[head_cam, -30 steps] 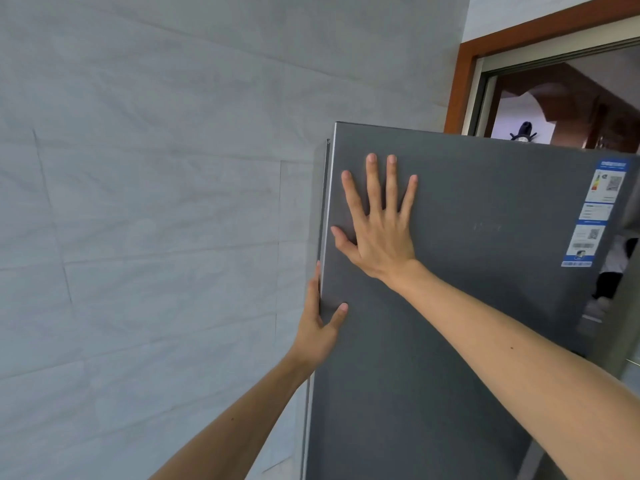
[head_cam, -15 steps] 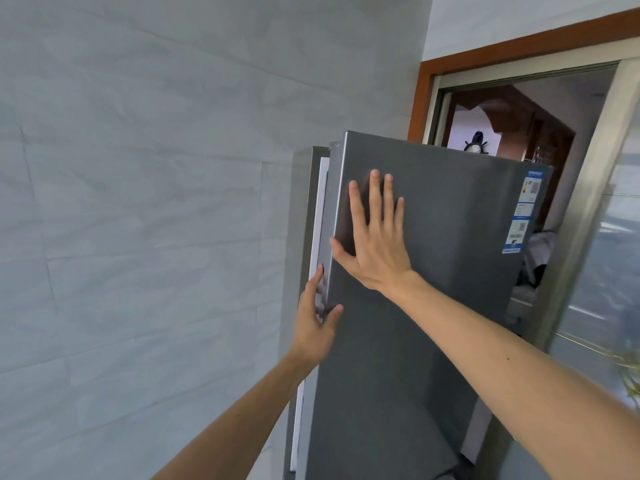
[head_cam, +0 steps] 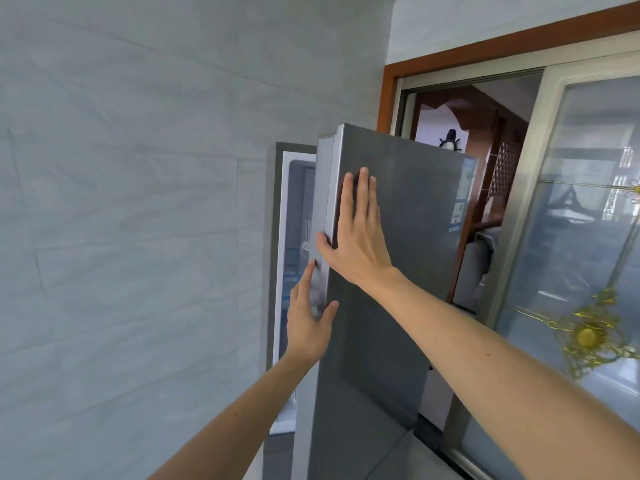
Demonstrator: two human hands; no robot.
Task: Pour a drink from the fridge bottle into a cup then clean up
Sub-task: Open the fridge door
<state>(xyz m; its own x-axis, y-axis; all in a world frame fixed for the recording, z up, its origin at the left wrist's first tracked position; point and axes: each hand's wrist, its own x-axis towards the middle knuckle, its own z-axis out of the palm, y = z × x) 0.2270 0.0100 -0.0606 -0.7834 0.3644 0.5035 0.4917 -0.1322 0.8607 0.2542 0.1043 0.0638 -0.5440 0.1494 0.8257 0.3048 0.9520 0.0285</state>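
Note:
A tall grey fridge door (head_cam: 398,271) stands partly swung open toward me. My right hand (head_cam: 356,233) lies flat on its front near the free edge, fingers straight, thumb hooked over the edge. My left hand (head_cam: 308,323) holds the same edge lower down, fingers behind it and thumb on the front. Through the gap the white fridge interior (head_cam: 294,258) shows, with shelves only dimly visible. No bottle or cup can be made out.
A pale tiled wall (head_cam: 121,220) fills the left. To the right stands a wooden door frame (head_cam: 386,95) with a sliding glass door (head_cam: 581,237) bearing a gold ornament (head_cam: 588,337). Grey floor shows below the fridge door.
The fridge door has swung from nearly closed to partly open, exposing the white interior. Both hands stayed on its free edge and moved with it.

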